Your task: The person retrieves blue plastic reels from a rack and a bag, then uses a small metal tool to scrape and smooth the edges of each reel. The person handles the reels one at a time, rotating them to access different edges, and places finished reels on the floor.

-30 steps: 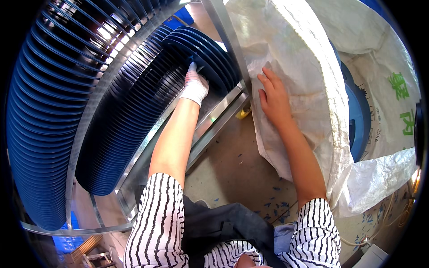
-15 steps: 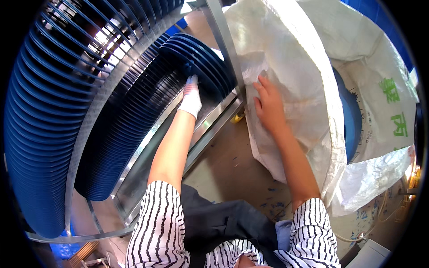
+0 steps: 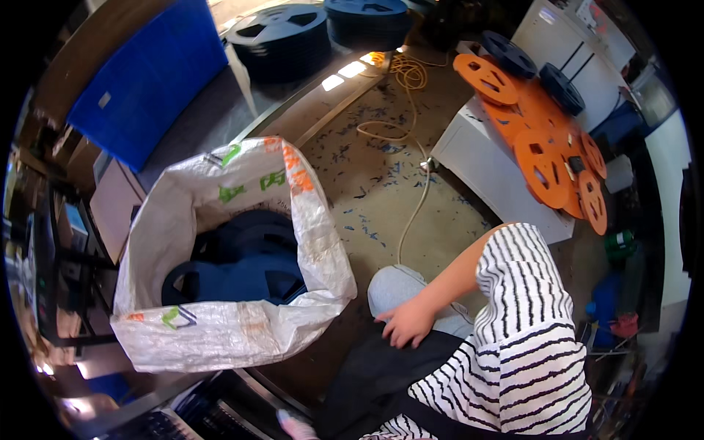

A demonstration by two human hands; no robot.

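Note:
My left hand, in a white glove, shows only in part at the lower edge. Its fingers point out straight beside the metal rack rail, and nothing shows in them. My bare right hand rests over my knee and dark apron, fingers apart, holding nothing. To the left of it stands a large white woven sack with its mouth wide. Several blue plastic reel discs lie inside the sack. Dark reel discs on the rack are mostly cut off at the bottom.
Stacks of blue reels stand on a table at the back. A blue crate is at the far left. Orange reel discs lie on a white cabinet at right. A pale cable crosses the scrap-strewn floor.
The view has swung to the right, from the rack to the sack and floor. My right hand has left the sack's side for my knee. My left hand is now at the lower edge.

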